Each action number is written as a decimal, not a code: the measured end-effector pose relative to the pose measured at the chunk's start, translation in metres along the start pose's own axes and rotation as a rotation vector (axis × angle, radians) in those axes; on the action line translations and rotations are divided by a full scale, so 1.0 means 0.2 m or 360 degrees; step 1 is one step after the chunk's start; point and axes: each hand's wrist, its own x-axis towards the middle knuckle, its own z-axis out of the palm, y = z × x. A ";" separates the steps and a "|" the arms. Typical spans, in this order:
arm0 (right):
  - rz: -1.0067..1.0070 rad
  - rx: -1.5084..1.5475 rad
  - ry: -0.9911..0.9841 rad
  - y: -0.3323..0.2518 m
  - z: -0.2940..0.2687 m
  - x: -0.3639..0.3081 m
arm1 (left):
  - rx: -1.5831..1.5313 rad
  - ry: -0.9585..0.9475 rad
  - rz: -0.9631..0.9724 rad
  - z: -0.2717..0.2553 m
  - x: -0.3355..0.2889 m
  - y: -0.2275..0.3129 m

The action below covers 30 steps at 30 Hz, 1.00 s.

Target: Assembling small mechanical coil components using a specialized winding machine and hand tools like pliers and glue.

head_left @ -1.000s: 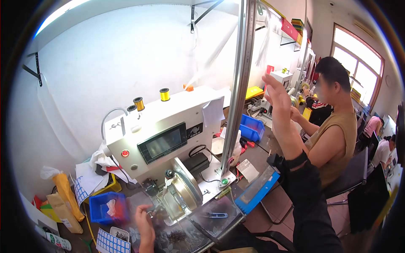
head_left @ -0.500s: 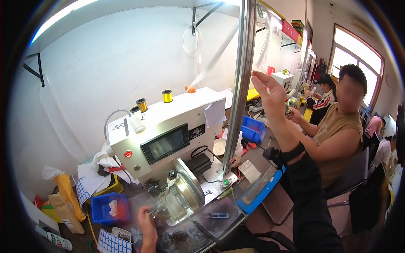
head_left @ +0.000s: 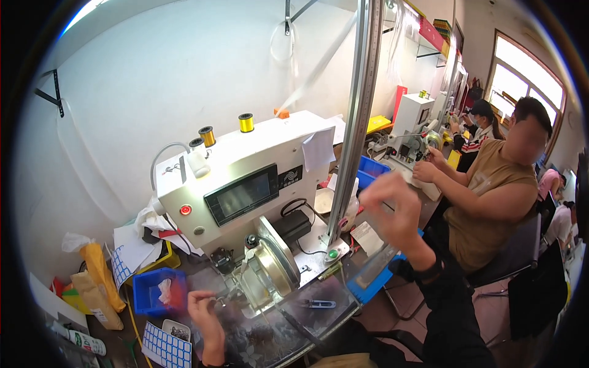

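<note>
My left hand point(head_left: 206, 319) is at the front of a white benchtop machine point(head_left: 257, 156), fingers bent together beside a small metal piece at its working head; what they pinch is too small to name. My right hand point(head_left: 396, 211) hangs in the air right of the upright metal post point(head_left: 354, 122). Its fingers are curled towards the thumb and slightly blurred; anything between them is not visible. A round metal drum point(head_left: 276, 267) sits between the hands on the machine, below a dark screen point(head_left: 242, 195). Spools of yellow wire point(head_left: 246, 122) stand on top.
On the left are a blue bin point(head_left: 158, 293), a small white tray point(head_left: 177, 330) and a blue-and-white label sheet point(head_left: 165, 346). A small blue-handled tool point(head_left: 319, 304) lies on the bench mat. At the right, a co-worker point(head_left: 497, 190) sits at another machine.
My right hand has come down from high beside the post, and its fingers have curled in. My left hand has shifted slightly left and up, staying by the machine's working head.
</note>
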 end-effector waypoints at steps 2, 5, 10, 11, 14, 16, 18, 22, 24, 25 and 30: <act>-0.0060 0.0123 -0.0307 -0.11 0.03 -0.17 | 0.0033 0.0109 0.0263 -0.03 -0.04 0.06; -0.0128 0.0358 -0.0680 -0.28 0.11 -0.38 | 0.0408 -0.0060 0.0492 0.06 -0.20 0.26; -0.0267 0.0763 -0.1027 -0.51 0.35 -0.64 | 0.0701 -0.1225 0.0381 0.46 -0.47 0.57; -0.0354 0.0810 -0.1094 -0.55 0.38 -0.67 | 0.0593 -0.1356 0.0346 0.53 -0.53 0.57; -0.0022 0.1157 -0.1388 -0.59 0.42 -0.75 | 0.0412 -0.1732 0.0022 0.54 -0.59 0.67; -0.0353 0.1042 -0.1209 -0.59 0.42 -0.77 | 0.0309 -0.1977 -0.0274 0.44 -0.62 0.69; -0.0219 0.1178 -0.1339 -0.59 0.38 -0.78 | -0.0273 -0.1566 -0.0721 0.30 -0.66 0.63; -0.0119 0.1396 -0.1390 -0.63 0.26 -0.71 | 0.0016 -0.1402 -0.1097 0.27 -0.58 0.52; -0.0270 0.1101 -0.0768 -0.67 0.23 -0.62 | 0.0590 -0.1588 -0.0735 0.25 -0.57 0.41; -0.0345 0.0858 -0.0684 -0.68 0.24 -0.58 | 0.0613 -0.1637 -0.0536 0.27 -0.58 0.41; -0.0199 0.0150 -0.1014 -0.57 0.37 -0.59 | 0.0794 -0.1481 -0.0942 0.25 -0.54 0.44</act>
